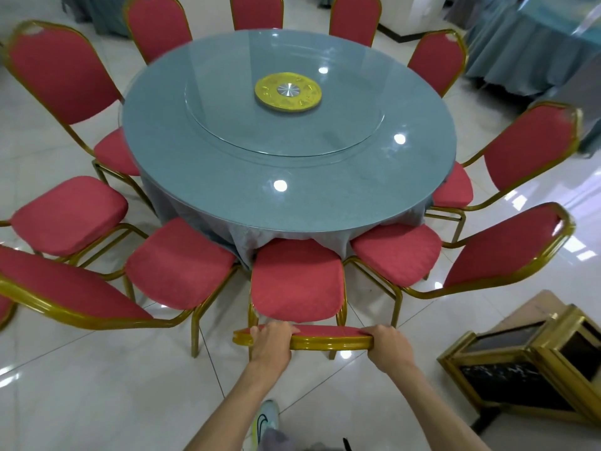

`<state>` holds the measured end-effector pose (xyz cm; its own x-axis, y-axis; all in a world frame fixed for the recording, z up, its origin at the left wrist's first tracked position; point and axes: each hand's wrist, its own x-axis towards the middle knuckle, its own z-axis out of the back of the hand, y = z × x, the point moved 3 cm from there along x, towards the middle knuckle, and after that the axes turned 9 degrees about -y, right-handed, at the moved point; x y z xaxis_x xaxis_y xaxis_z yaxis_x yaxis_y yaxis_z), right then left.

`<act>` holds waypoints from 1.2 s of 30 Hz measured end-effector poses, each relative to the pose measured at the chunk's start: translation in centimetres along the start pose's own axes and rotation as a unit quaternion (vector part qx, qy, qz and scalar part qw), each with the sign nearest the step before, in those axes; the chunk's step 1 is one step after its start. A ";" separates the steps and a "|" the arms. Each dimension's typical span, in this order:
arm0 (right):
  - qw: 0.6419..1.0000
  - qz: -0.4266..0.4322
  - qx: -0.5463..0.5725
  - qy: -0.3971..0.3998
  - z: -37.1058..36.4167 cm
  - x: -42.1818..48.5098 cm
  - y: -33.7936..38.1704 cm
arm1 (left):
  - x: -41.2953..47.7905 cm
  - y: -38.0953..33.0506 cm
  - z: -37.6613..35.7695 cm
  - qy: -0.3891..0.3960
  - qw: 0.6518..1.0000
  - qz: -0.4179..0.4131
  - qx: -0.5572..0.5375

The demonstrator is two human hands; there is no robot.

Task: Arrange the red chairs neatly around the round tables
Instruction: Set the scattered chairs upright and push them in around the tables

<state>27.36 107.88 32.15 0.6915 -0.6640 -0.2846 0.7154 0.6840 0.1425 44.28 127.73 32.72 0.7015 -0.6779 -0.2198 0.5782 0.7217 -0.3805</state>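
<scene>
The red chair point(297, 281), with a quilted fabric seat in a gold metal frame, stands at the near edge of the round glass tabletop point(289, 131), between neighbouring chairs point(179, 262). The left hand point(271, 341) and right hand point(388, 346) grip its backrest top, fingers point(276, 328) curled over it, the tips probably hidden behind the rail.

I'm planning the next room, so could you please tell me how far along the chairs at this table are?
Done: the far chairs sit close around the round table. In hand: the left hand and right hand grip the backrest of the nearest chair, its seat near the table edge. Left: the left-side chair, seat well clear of the table, likely needs pushing in.
</scene>
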 end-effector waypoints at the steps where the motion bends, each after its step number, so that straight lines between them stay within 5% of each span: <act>1: 1.000 0.002 -0.007 -0.002 -0.2 -0.4 -0.2 | -0.4 0.0 -0.4 -0.002 1.000 -0.001 -0.001; 17: 0.994 0.027 0.105 0.006 -1.2 0.9 -1.9 | -0.4 -1.3 0.4 -0.011 0.999 0.014 0.032; 22: 0.981 0.057 0.150 0.112 0.0 1.2 -2.4 | -1.0 -1.1 1.6 0.036 0.999 0.008 0.003; 28: 0.962 0.094 0.175 0.189 2.9 1.0 -0.4 | -3.6 0.5 3.7 -0.058 0.994 0.024 -0.093; 36: 0.952 0.200 0.224 0.060 3.5 -2.5 10.4 | -7.8 6.9 6.8 -0.143 0.959 0.080 -0.232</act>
<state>33.47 115.57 37.66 0.9202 -0.3204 -0.2250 0.3872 0.6598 0.6441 45.62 138.93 37.91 0.8897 -0.4496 -0.0789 0.2528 0.6292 -0.7350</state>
